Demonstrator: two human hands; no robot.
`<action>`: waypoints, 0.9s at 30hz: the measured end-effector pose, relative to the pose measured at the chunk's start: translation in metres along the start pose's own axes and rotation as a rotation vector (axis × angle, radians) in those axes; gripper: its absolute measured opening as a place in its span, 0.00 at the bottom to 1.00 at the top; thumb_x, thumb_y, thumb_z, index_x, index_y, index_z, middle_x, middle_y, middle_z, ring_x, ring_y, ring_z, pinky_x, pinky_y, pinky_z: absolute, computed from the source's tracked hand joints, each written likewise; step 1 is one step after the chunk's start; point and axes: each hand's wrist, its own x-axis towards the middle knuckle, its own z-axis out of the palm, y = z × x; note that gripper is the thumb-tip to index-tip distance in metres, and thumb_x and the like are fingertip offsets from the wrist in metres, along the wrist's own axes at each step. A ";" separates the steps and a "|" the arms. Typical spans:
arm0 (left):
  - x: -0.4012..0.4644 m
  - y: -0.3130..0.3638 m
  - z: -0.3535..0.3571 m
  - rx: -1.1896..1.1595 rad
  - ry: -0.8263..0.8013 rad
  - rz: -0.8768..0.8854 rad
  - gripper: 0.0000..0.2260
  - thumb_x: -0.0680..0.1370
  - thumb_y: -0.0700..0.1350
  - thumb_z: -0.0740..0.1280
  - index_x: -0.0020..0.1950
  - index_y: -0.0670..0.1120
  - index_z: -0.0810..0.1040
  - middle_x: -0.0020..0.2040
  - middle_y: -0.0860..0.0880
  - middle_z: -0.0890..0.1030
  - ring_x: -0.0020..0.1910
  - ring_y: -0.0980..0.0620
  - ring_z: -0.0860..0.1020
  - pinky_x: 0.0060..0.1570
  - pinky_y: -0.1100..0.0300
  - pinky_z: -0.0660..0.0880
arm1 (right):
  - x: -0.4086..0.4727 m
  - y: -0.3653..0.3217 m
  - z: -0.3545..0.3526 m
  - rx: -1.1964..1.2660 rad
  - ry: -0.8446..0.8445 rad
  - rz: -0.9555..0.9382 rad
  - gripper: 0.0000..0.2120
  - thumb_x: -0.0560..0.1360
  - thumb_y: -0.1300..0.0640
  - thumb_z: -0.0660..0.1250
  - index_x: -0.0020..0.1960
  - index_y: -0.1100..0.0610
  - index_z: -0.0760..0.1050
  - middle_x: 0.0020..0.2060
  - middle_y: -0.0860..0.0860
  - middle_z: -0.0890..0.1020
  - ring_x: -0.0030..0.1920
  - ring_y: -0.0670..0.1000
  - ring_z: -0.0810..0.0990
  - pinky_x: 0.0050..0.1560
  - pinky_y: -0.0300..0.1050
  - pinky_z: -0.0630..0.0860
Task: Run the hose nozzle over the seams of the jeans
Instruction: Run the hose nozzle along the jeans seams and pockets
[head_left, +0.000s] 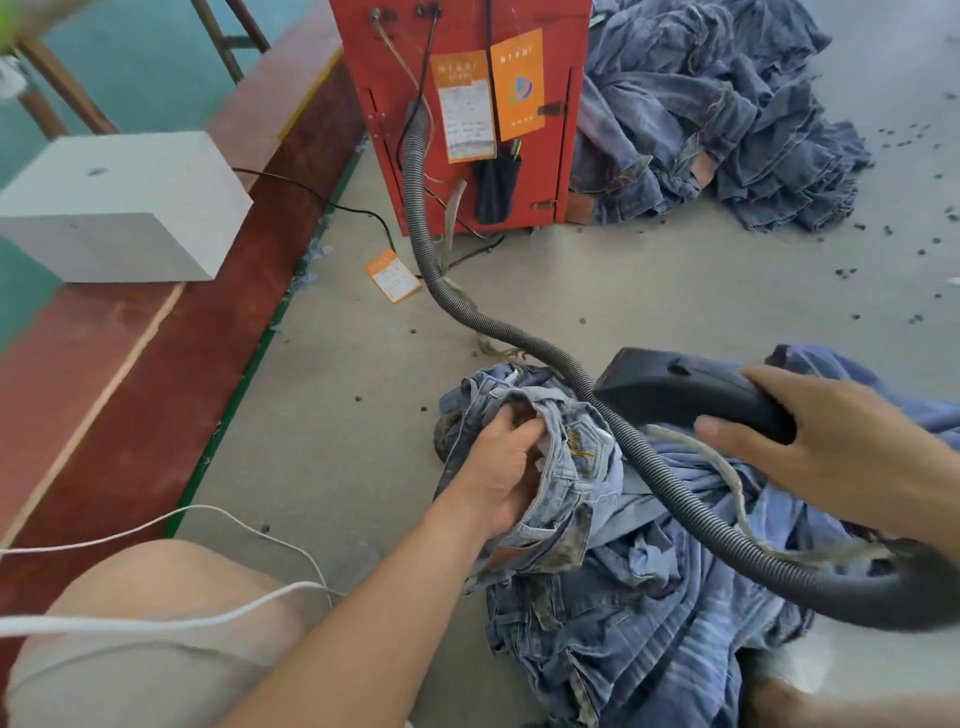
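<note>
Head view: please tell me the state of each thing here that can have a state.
Left hand: grips the jeans at the bunched waistband.
Right hand: holds the hose nozzle, lifted off the denim.
Hose: attached to the red machine, curved across the floor.
Jeans pile: heaped beside the machine.

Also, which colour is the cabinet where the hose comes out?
Red; the cabinet shows best in the head view, behind the grey ribbed hose.
</note>
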 end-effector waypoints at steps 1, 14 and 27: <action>-0.001 -0.001 0.001 0.052 -0.032 0.022 0.12 0.84 0.39 0.65 0.68 0.43 0.75 0.57 0.36 0.76 0.53 0.37 0.74 0.57 0.44 0.73 | 0.000 -0.004 0.001 0.019 -0.047 0.005 0.19 0.69 0.26 0.59 0.44 0.39 0.74 0.33 0.38 0.81 0.26 0.43 0.79 0.30 0.36 0.75; -0.015 -0.019 0.006 0.791 -0.163 0.332 0.11 0.80 0.42 0.72 0.58 0.55 0.77 0.53 0.63 0.82 0.53 0.67 0.79 0.51 0.76 0.71 | 0.026 -0.021 0.011 0.096 -0.050 0.188 0.16 0.80 0.38 0.64 0.45 0.50 0.75 0.25 0.53 0.81 0.23 0.53 0.80 0.31 0.52 0.81; -0.015 -0.019 0.001 0.879 -0.125 0.347 0.09 0.79 0.41 0.71 0.58 0.49 0.78 0.50 0.61 0.82 0.49 0.66 0.78 0.50 0.74 0.71 | 0.028 -0.010 0.005 0.210 -0.101 0.185 0.15 0.80 0.39 0.66 0.45 0.50 0.75 0.25 0.56 0.81 0.22 0.54 0.79 0.26 0.48 0.78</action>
